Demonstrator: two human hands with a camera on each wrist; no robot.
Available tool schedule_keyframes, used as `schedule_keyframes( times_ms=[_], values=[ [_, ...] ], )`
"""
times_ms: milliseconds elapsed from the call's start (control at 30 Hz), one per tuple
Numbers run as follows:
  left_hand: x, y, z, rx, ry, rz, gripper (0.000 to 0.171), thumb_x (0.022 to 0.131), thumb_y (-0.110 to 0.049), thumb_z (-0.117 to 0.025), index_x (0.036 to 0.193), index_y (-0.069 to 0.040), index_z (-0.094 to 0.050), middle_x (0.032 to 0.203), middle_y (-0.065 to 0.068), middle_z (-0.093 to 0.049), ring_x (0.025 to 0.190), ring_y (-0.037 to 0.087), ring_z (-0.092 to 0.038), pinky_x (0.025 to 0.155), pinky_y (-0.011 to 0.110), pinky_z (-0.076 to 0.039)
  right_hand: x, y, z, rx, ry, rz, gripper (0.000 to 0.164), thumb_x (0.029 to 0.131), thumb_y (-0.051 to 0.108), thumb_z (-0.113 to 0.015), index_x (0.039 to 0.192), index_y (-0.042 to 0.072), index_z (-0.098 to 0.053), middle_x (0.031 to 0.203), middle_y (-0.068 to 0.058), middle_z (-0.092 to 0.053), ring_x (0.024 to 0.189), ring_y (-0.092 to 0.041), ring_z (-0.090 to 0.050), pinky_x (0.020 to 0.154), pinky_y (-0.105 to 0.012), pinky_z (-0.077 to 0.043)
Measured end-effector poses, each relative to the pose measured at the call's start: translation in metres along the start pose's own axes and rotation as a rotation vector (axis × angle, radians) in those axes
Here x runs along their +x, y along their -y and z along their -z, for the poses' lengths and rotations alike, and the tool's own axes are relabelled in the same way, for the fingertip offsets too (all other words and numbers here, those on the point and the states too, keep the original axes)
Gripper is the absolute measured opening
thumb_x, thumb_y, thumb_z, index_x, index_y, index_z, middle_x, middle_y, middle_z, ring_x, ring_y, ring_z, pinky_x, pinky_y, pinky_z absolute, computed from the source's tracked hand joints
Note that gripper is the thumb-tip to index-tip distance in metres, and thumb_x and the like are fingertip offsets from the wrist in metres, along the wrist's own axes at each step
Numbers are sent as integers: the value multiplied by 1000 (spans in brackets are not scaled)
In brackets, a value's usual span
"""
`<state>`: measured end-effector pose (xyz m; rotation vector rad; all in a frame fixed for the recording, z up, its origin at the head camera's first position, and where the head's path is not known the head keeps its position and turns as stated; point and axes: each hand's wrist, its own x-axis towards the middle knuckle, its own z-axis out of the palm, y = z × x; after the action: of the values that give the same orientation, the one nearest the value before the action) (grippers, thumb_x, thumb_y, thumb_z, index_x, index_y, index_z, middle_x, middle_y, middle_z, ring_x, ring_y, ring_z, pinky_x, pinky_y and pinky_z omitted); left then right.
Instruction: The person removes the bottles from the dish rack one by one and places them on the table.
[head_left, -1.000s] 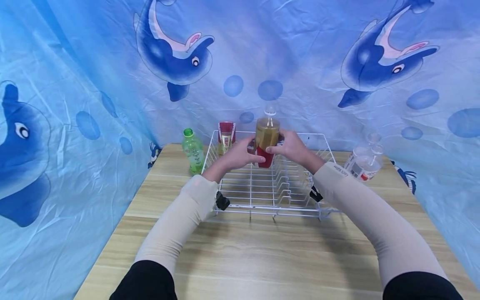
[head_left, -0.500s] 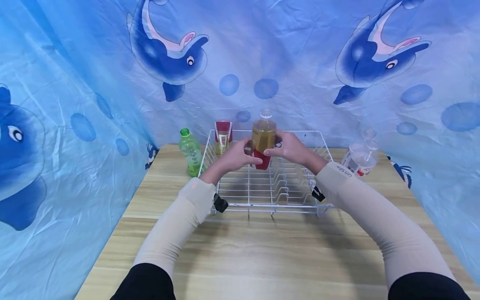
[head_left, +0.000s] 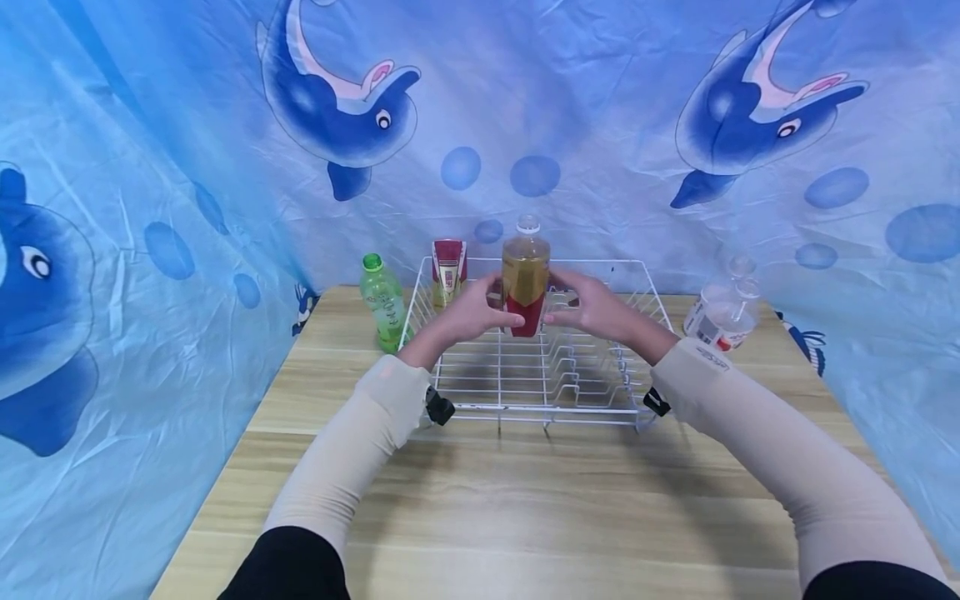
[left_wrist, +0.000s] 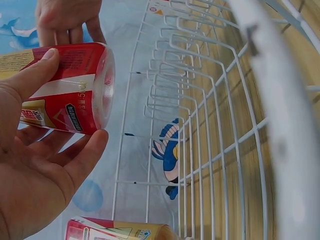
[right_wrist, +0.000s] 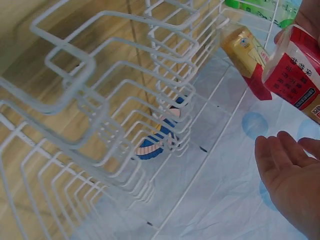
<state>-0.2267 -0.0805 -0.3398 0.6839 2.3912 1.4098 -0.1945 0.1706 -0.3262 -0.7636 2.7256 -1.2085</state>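
My left hand grips a drink bottle with a gold and red label and holds it upright over the dish rack. The bottle has no cap, only a white ring at its neck. In the left wrist view, the thumb lies across the label and the fingers reach under it near the clear base. My right hand is beside the bottle, its fingers loosely bent. A gap shows between that hand and the bottle in the right wrist view.
A similar red and gold bottle stands upside down in the rack's back left corner. A green bottle with a green cap stands left of the rack. Clear bottles stand to its right. Wire prongs rise from the rack's right part.
My right hand has let go of the bottle and drawn back slightly to the right. The left hand keeps hold of the bottle in about the same place.
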Motion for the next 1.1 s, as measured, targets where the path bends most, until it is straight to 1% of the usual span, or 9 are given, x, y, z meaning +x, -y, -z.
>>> schedule_keyframes(
  times_ms=[100,233,333,500,633,733,833,967,1100],
  values=[
    [0,-1,0,1,-5,4,87,83,-33,-85,153,-11,-39,142,9,-56,127,27,-56,99,44,-52,-7,-1,2,-9,-12,-28,88,91,41,-74,160,11,-27,159,-14,-36,142,-37,-37,112,-61,-35],
    [0,-2,-1,10,-15,5,86,83,-33,-85,153,-11,-40,142,9,-56,127,27,-56,99,45,-52,-18,-1,3,-23,-44,-61,93,90,44,-74,160,8,-24,162,-17,-26,138,-45,-40,107,-62,-40],
    [1,-1,-1,16,-22,-3,85,83,-32,-85,152,-11,-40,141,9,-56,126,27,-56,98,44,-53,-24,-2,4,-35,-81,-57,92,90,43,-75,161,9,-25,163,-17,-25,132,-48,-45,105,-62,-42],
    [2,-1,0,3,-24,-5,86,83,-32,-85,153,-11,-39,143,10,-55,127,29,-55,100,45,-52,-32,-6,2,-46,-115,7,91,89,35,-77,159,5,-28,161,-20,-27,137,-44,-41,108,-57,-42],
    [2,-1,2,4,-35,4,86,83,-32,-85,153,-11,-39,144,10,-55,128,29,-54,102,46,-50,-37,-10,1,-52,-120,15,88,90,33,-76,158,4,-29,160,-20,-29,140,-41,-38,108,-56,-42],
    [1,0,2,5,-41,3,84,84,-32,-85,152,-11,-40,143,9,-55,128,28,-55,101,45,-51,-42,-13,1,-44,-122,7,89,90,34,-76,159,6,-27,162,-18,-27,143,-39,-33,111,-57,-38],
    [0,1,2,-4,-41,-4,82,84,-31,-84,151,-12,-41,143,8,-55,128,29,-54,100,46,-51,-48,-17,0,-47,-131,2,91,90,37,-75,160,8,-24,164,-18,-24,148,-39,-25,115,-61,-29],
    [-1,2,0,-12,-42,-11,82,85,-30,-84,151,-11,-41,143,9,-55,129,31,-53,101,48,-51,-58,-24,0,-53,-153,-25,94,90,42,-74,162,12,-21,166,-16,-20,150,-38,-19,117,-64,-19],
    [0,3,-1,-12,-43,-8,83,84,-31,-84,152,-12,-40,144,9,-54,129,31,-53,101,48,-50,-65,-31,0,-60,-169,-57,94,90,43,-73,162,15,-20,166,-15,-17,151,-39,-17,117,-66,-17]
  ],
)
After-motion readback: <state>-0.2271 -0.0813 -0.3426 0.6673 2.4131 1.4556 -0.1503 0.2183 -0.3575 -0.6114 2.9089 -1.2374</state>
